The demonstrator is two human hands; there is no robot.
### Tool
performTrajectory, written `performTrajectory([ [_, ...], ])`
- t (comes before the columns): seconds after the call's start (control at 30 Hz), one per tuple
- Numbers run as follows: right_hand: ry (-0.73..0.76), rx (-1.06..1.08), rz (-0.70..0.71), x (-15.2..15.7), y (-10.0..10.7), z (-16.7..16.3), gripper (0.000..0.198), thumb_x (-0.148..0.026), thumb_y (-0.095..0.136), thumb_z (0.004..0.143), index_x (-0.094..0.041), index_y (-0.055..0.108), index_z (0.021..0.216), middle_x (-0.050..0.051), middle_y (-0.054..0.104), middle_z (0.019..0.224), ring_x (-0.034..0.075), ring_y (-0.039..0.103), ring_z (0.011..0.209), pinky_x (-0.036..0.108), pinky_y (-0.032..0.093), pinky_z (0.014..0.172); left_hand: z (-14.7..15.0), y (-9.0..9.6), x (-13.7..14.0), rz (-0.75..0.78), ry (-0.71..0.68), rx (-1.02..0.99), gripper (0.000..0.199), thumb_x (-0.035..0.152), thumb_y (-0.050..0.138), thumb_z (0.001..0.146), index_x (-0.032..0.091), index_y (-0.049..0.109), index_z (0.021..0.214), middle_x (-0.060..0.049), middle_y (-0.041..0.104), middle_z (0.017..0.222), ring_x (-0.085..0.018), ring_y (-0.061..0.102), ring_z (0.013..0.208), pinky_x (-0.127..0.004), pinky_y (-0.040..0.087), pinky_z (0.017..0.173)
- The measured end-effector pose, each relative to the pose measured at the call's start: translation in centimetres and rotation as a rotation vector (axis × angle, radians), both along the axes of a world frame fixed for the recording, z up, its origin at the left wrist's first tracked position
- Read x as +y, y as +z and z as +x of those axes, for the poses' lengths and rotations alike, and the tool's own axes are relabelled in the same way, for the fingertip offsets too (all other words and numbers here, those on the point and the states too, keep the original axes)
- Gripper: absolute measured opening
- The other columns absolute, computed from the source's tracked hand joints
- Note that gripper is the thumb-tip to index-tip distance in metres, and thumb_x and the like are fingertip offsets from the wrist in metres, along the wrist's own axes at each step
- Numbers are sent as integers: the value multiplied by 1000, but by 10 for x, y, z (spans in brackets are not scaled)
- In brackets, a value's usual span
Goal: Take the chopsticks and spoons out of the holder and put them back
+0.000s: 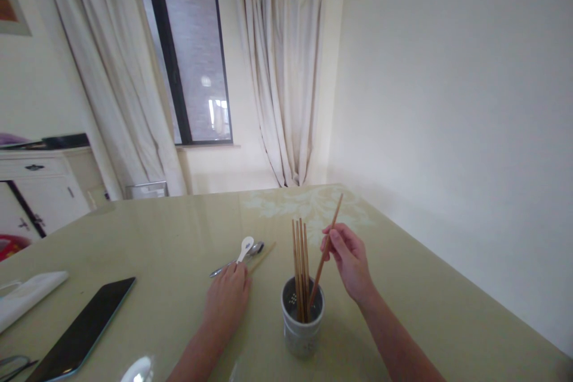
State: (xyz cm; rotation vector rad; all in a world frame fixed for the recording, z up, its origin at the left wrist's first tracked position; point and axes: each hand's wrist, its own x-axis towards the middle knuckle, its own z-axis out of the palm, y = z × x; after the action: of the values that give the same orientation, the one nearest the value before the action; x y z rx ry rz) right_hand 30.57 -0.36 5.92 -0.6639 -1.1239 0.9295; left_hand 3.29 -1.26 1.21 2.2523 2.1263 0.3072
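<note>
My right hand [347, 256] pinches a brown wooden chopstick [326, 249] near its middle. That chopstick leans to the right, its lower end inside a grey-white utensil holder [302, 337] with holes in its bottom. Several more chopsticks [301, 268] stand upright in the holder. Left of it, my left hand [228, 292] lies low over the table, fingers together and curled down on a white spoon [245, 248]; the spoon's other end is hidden under the fingers. Just beyond, a metal spoon [256, 248] and a thin pale stick [263, 257] lie on the table.
The table [170, 239] has a glossy cover. A dark tablet-like device [85, 328] and a white object [31, 298] lie at the left, with dark thin-framed items [15, 364] at the lower left corner. A wall [470, 131] runs along the right edge.
</note>
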Motion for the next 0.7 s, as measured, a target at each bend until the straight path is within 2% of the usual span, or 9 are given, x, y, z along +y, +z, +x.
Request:
performTrajectory([
  [0.17, 22, -194, -18, -2, -8, -11, 43, -61, 71, 95, -20, 76, 84, 1, 64, 61, 17, 56, 53, 30, 45, 53, -1, 1, 0, -15, -1, 8, 24, 16, 44, 103, 19, 69, 104, -12, 75, 116, -27, 69, 115, -36, 48, 98],
  [0.27, 12, -194, -48, 3, -15, -12, 49, -65, 68, 95, -19, 77, 80, 1, 63, 60, 16, 53, 52, 29, 42, 52, 2, 0, -1, 6, -24, 8, 23, 16, 46, 102, 18, 68, 102, -12, 74, 113, -27, 68, 114, -36, 47, 97],
  [0.43, 136, -181, -73, 8, -26, -13, 45, -61, 74, 92, -19, 76, 77, 0, 62, 58, 14, 51, 51, 27, 41, 52, 9, -4, -3, 87, -79, -85, 20, 19, 47, 102, 20, 66, 98, -9, 74, 106, -25, 69, 107, -34, 46, 94],
  [0.57, 121, -176, -58, 6, -26, -15, 43, -57, 77, 91, -19, 71, 74, -1, 62, 57, 13, 52, 51, 25, 41, 51, 14, -5, -3, 56, -66, -195, 19, 24, 47, 105, 21, 63, 97, -7, 75, 102, -22, 71, 100, -31, 46, 87],
  [0.7, 95, -200, -36, 4, -22, -17, 45, -59, 75, 93, -19, 69, 75, 2, 69, 66, 12, 54, 52, 25, 44, 52, 18, -3, -4, 5, -62, -253, 16, 26, 48, 106, 22, 62, 99, -5, 77, 101, -21, 73, 96, -30, 45, 83],
])
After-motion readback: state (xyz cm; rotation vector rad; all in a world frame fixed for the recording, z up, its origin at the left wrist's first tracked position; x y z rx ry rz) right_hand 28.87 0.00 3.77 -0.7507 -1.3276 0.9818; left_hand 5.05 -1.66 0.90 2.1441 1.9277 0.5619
